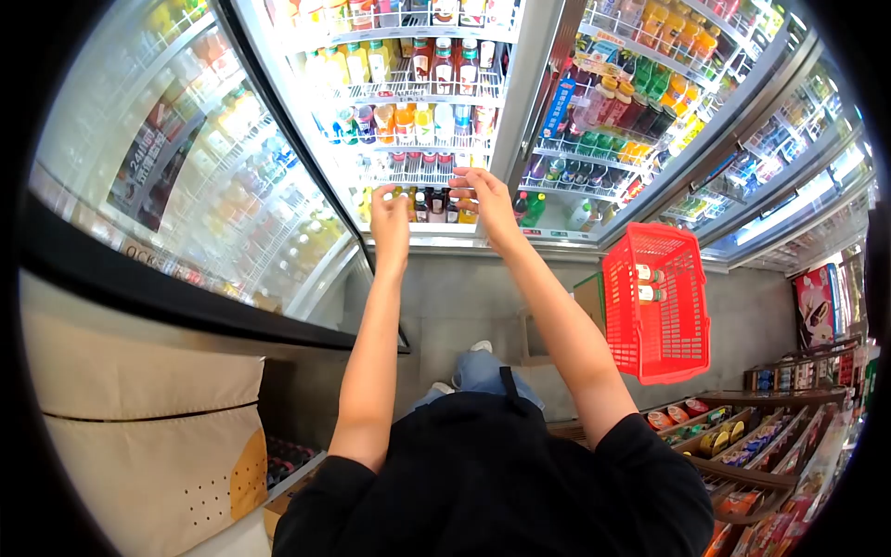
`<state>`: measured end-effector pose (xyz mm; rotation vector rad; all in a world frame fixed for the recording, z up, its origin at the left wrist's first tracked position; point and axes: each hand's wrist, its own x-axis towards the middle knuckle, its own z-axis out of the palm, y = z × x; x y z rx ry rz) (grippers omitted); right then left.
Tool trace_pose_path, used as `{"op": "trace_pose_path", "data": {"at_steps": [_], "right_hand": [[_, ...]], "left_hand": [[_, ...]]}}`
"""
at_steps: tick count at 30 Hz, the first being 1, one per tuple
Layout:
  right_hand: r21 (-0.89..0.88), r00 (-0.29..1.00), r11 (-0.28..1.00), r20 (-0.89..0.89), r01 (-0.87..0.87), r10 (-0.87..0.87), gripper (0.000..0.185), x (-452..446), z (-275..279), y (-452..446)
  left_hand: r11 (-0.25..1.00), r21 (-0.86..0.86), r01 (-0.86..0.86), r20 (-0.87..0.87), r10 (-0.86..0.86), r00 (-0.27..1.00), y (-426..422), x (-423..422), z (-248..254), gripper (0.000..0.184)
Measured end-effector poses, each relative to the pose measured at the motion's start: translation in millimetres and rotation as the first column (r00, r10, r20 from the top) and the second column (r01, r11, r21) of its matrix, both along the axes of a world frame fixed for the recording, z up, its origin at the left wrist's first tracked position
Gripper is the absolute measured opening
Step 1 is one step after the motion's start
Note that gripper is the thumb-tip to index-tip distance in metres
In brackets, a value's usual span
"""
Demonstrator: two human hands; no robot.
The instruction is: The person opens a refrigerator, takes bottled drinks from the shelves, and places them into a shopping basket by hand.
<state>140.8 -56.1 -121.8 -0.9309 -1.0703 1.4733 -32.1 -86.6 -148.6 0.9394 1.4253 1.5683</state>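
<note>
Both of my arms reach toward a lit drinks fridge whose glass door (213, 176) stands swung out on the left. My left hand (391, 219) is before the lower shelves with its fingers slightly bent and apart, and no item shows in it. To its right, my right hand (486, 200) is raised with loosely spread fingers, also with nothing visible in it. Dark-capped bottles (437, 203) stand on the bottom level behind and between the hands. Above them is a wire shelf (432, 170), and higher up is a row of colourful bottles (405, 123).
A red shopping basket (703, 320) with two small bottles (647, 293) inside stands to my right, by a cardboard box (588, 302). More fridge doors (705, 176) run along the right. A snack rack (770, 436) is at lower right; a beige panel (139, 464) is at lower left.
</note>
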Motion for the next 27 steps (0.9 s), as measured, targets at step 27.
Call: {"op": "trace_pose_path", "data": {"at_steps": [27], "right_hand": [[-0.088,0.985,0.995,0.168,0.054,-0.038,0.034,37,-78,284]], "left_hand": [[0.97,-0.083,0.229,-0.181,-0.24,0.954,247,-46,-83,0.031]]}}
